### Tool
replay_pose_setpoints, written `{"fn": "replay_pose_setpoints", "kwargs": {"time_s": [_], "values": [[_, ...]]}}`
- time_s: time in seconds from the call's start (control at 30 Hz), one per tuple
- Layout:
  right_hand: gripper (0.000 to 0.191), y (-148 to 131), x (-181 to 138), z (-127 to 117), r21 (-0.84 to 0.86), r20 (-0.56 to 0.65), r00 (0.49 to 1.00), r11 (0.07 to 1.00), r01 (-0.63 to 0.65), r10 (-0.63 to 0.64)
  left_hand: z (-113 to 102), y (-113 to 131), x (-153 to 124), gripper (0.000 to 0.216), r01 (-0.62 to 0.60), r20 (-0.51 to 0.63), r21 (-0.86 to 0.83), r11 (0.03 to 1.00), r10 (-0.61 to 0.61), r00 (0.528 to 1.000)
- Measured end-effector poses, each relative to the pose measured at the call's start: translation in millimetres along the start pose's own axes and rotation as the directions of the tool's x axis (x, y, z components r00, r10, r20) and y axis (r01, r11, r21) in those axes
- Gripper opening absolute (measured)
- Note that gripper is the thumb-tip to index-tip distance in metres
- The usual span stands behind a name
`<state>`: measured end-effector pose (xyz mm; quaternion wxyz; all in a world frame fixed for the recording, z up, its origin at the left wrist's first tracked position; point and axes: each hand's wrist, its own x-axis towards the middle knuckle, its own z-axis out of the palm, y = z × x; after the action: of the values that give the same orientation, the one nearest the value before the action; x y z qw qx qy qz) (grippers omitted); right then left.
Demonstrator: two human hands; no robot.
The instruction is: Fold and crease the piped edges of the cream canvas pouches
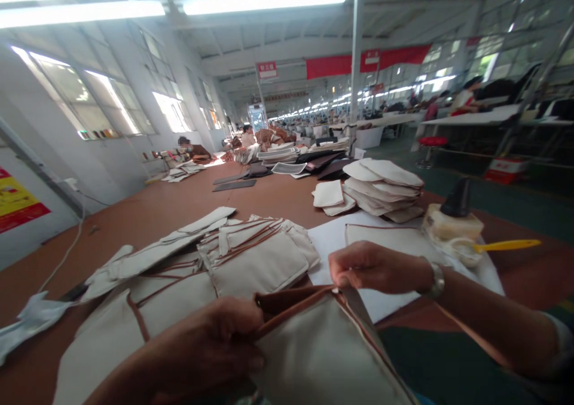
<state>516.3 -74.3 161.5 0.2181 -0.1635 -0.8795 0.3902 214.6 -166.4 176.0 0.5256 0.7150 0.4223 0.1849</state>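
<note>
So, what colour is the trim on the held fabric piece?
Brown trim edging the fabric piece; head view.

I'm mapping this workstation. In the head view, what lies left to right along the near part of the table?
white fabric scrap → left hand → cream pouch, gripped by both hands → right hand → black-capped pot → yellow-handled brush
</note>
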Motion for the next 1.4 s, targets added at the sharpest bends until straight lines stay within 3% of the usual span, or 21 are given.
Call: {"fn": "replay_pose_setpoints", "kwargs": {"time_s": [0.1, 0.2, 0.27, 0.33, 0.4, 0.5, 0.57, 0.63, 0.73, 0.87, 0.97, 1.07, 1.23, 1.4], "values": [[0.038, -9, 19, -6, -0.220, -0.085, 0.996, 0.975, 0.018, -0.037, 9, 24, 16, 0.026, 0.011, -0.036, 0.142, 0.990, -0.006, 0.999], [0.061, -16, 40, 15, -0.130, -0.018, 0.997, 0.989, 0.075, -0.078, 23, 30, 48, 0.025, -0.068, -0.081, 0.176, 0.982, 0.083, 0.993], [0.066, -7, 48, 35, -0.090, 0.012, 1.000, 0.996, 0.001, 0.000, 24, 19, 64, 0.024, -0.053, -0.059, 0.139, 0.989, 0.061, 0.996], [0.048, 14, 51, 49, -0.127, 0.013, 0.999, 0.991, -0.045, 0.047, 15, -2, 69, 0.034, 0.027, -0.001, 0.138, 0.990, -0.027, 1.000], [0.032, 40, 49, 55, -0.168, 0.020, 1.000, 0.986, -0.004, 0.008, -1, -27, 64, 0.046, 0.115, 0.093, 0.159, 0.981, -0.131, 0.987], [0.027, 67, 39, 46, -0.152, 0.014, 0.999, 0.988, 0.035, -0.033, -26, -58, 48, 0.050, 0.175, 0.187, 0.160, 0.972, -0.204, 0.961], [0.028, 77, 32, 32, -0.133, -0.015, 1.000, 0.991, 0.009, -0.011, -38, -66, 38, 0.047, 0.178, 0.217, 0.133, 0.975, -0.204, 0.955], [0.031, 85, 28, 16, -0.126, -0.038, 0.999, 0.992, -0.010, 0.005, -45, -63, 30, 0.050, 0.156, 0.218, 0.104, 0.982, -0.175, 0.960], [0.031, 90, 29, -2, -0.164, -0.063, 0.998, 0.986, -0.040, 0.030, -42, -45, 25, 0.047, 0.039, 0.119, 0.094, 0.995, -0.050, 0.992], [0.016, 63, 35, -1, -0.230, -0.099, 0.995, 0.972, -0.054, 0.032, -17, -26, 33, 0.029, 0.011, -0.005, 0.105, 0.994, -0.011, 1.000], [0.039, 21, 35, 17, -0.072, -0.023, 1.000, 0.997, -0.011, 0.010, 5, -19, 43, 0.021, 0.031, -0.022, 0.064, 0.997, -0.030, 0.999], [0.035, -5, 32, 36, -0.017, 0.056, 0.998, 1.000, -0.002, 0.003, 16, -11, 45, 0.014, 0.038, -0.021, -0.005, 0.999, -0.038, 0.999], [0.016, 0, 22, 50, 0.123, 0.026, 0.995, 0.988, 0.089, -0.093, 17, 1, 38, 0.031, 0.102, -0.030, -0.096, 0.990, -0.105, 0.994], [0.021, -2, 14, 54, 0.146, 0.009, 0.999, 0.988, 0.038, -0.040, 26, 5, 38, 0.037, 0.074, -0.031, -0.201, 0.977, -0.081, 0.996]]}}
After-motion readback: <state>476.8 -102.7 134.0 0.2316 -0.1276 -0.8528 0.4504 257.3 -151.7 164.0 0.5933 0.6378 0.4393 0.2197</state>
